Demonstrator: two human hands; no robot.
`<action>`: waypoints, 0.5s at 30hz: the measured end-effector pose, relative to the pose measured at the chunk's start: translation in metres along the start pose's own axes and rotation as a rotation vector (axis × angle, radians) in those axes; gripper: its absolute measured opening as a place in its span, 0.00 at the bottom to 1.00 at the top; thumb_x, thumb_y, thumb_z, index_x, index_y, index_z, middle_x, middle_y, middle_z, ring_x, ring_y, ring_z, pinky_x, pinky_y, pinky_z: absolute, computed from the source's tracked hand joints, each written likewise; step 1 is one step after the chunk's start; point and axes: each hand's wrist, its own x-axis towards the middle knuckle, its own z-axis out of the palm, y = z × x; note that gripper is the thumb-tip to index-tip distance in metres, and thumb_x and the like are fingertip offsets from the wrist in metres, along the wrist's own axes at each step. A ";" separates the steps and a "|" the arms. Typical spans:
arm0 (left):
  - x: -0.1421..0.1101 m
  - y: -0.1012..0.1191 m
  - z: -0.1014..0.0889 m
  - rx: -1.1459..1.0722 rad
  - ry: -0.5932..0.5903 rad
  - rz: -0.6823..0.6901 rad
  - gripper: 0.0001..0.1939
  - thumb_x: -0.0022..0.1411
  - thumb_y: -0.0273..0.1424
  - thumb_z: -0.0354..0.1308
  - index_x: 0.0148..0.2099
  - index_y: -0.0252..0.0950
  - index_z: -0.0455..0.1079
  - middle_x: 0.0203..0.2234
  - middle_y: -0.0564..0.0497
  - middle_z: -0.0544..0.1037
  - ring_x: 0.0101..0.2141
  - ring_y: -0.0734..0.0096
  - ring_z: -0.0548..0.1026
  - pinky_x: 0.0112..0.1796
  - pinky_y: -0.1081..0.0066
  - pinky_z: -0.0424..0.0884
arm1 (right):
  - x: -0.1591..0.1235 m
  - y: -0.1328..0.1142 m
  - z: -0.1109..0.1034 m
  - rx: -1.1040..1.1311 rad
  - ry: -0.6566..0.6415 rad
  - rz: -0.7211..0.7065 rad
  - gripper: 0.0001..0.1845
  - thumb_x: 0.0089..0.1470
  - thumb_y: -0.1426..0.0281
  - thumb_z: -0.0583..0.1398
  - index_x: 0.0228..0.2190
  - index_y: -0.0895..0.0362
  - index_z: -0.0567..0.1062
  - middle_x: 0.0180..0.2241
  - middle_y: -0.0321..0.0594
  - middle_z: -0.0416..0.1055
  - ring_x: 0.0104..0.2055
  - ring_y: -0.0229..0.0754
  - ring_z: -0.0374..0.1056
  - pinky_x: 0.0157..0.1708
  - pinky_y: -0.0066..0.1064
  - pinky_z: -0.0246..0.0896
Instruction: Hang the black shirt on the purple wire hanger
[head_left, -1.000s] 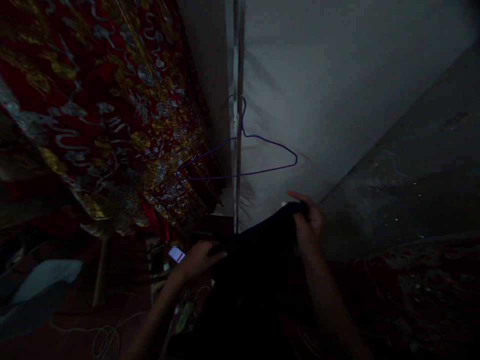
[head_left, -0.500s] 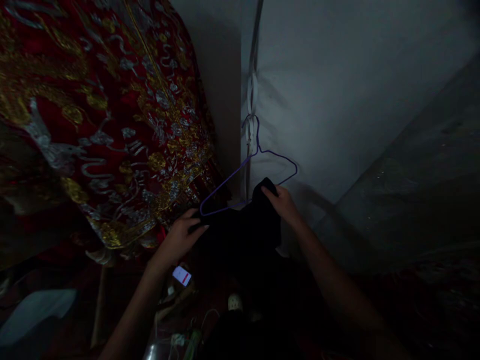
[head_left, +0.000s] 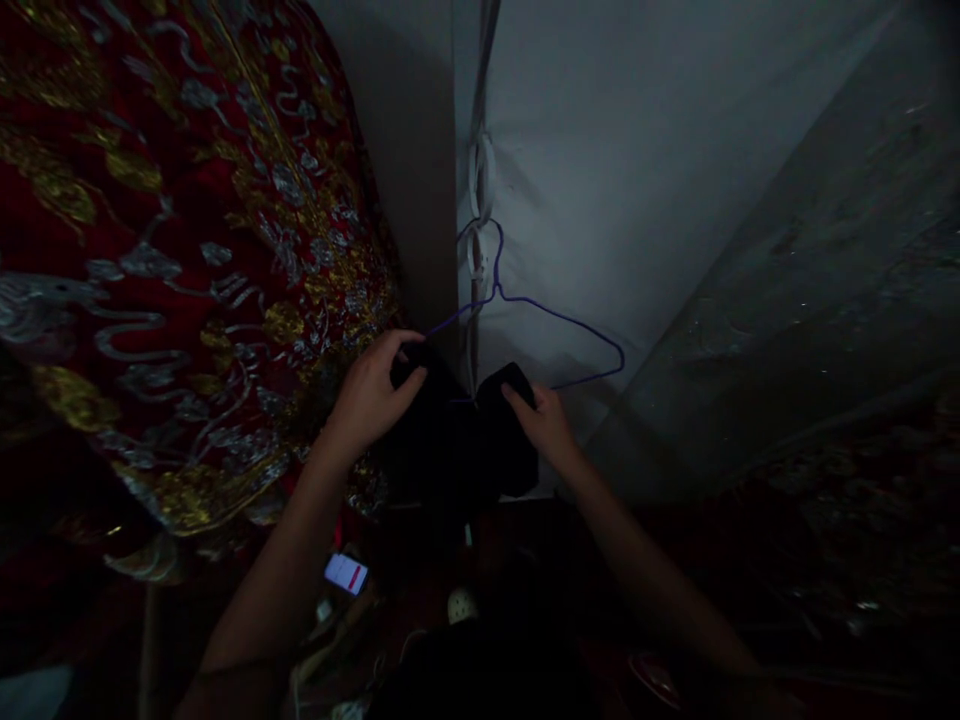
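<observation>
A thin purple wire hanger (head_left: 559, 318) hangs by its hook from a vertical pole (head_left: 474, 190) in the corner. A black garment (head_left: 457, 445) is draped at the hanger's lower bar, hiding the hanger's left half. My left hand (head_left: 373, 392) grips the garment's left top edge next to the hanger's left arm. My right hand (head_left: 542, 420) holds the garment's right top edge just under the hanger's bottom wire. The room is dim and the cloth's shape is hard to make out.
A large red fabric with gold and silver embroidery (head_left: 172, 250) hangs close on the left. A pale wall (head_left: 637, 150) is behind. A clear plastic cover (head_left: 810, 330) slopes on the right. A lit phone (head_left: 346, 573) and cables lie on the floor below.
Both hands have lifted the black garment from waist height up to the hanger. My left hand moved up to the hanger's left arm. The hanger has swung a little.
</observation>
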 end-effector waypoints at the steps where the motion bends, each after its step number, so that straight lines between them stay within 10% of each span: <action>1: 0.006 -0.002 0.002 -0.009 0.005 0.012 0.20 0.63 0.31 0.56 0.57 0.38 0.68 0.49 0.46 0.76 0.50 0.62 0.74 0.53 0.62 0.68 | -0.004 -0.002 0.001 0.008 -0.008 0.011 0.22 0.55 0.52 0.59 0.24 0.58 0.73 0.23 0.39 0.71 0.26 0.41 0.66 0.24 0.29 0.60; 5: 0.016 -0.022 0.005 -0.049 0.016 0.038 0.16 0.69 0.31 0.48 0.53 0.37 0.72 0.40 0.47 0.80 0.45 0.63 0.77 0.51 0.63 0.70 | -0.011 -0.012 -0.021 -0.004 0.017 -0.101 0.16 0.57 0.59 0.59 0.37 0.58 0.78 0.35 0.43 0.78 0.38 0.47 0.73 0.39 0.36 0.69; 10: 0.019 -0.029 -0.002 0.047 0.060 0.086 0.15 0.69 0.31 0.46 0.47 0.36 0.75 0.41 0.46 0.77 0.44 0.64 0.75 0.49 0.64 0.70 | 0.000 -0.021 -0.082 -0.134 0.562 -0.272 0.26 0.55 0.66 0.62 0.55 0.56 0.72 0.56 0.49 0.70 0.58 0.49 0.65 0.59 0.45 0.59; 15: 0.021 -0.023 0.004 0.098 0.099 0.089 0.15 0.69 0.32 0.47 0.46 0.36 0.74 0.48 0.44 0.71 0.52 0.61 0.70 0.55 0.61 0.65 | 0.011 -0.026 -0.138 -0.187 0.379 -0.092 0.18 0.53 0.58 0.64 0.41 0.57 0.81 0.38 0.44 0.80 0.41 0.51 0.74 0.43 0.43 0.69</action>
